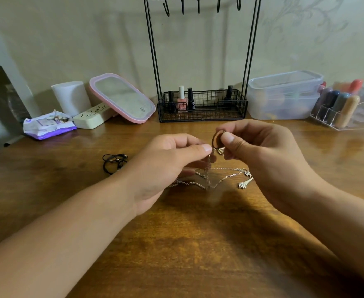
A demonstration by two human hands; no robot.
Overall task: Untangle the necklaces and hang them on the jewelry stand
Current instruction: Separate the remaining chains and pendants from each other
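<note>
Silver chains [207, 179], fine-linked and knotted, lie at frame centre on the glossy wooden table [187, 244]. The left hand [166, 166] pinches a strand while the right hand [260, 155] pinches a round brown-rimmed pendant [216, 138]: untangling seems underway. Next, feed the pendant through the knot, then use the black wire jewelry stand [200, 61], whose hooks at top centre hang bare.

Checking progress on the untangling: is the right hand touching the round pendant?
Touching. The head view shows the right hand pinching the round pendant between thumb and fingers, above the tangled chains.
</note>
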